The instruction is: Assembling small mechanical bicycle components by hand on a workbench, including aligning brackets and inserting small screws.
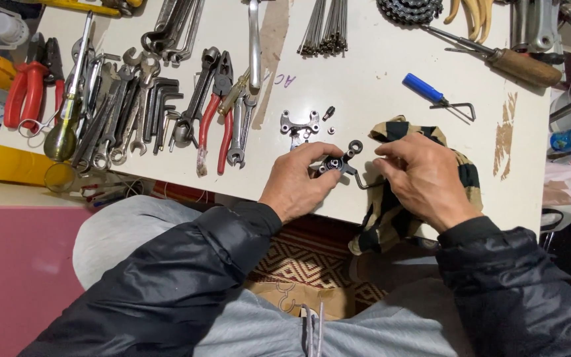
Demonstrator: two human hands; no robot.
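Bench (378, 86) crowded: wrenches and hex keys (133, 106) plus red-handled pliers (216, 116) toward the left edge, spokes (325, 26) at the far edge, blue-handled tool (431, 91) and wooden-handled tool (517, 65) toward the right. Metal bracket (299, 123) lies just beyond the hands. Left hand (295, 182) closed around a small black mechanical part (338, 162) at the near edge; right hand (424, 175) pinches a bent hex key (363, 180) set against it. Striped rag (391, 211) under the right hand, draped over the near edge. White worktop, patterned rug (299, 254) below.
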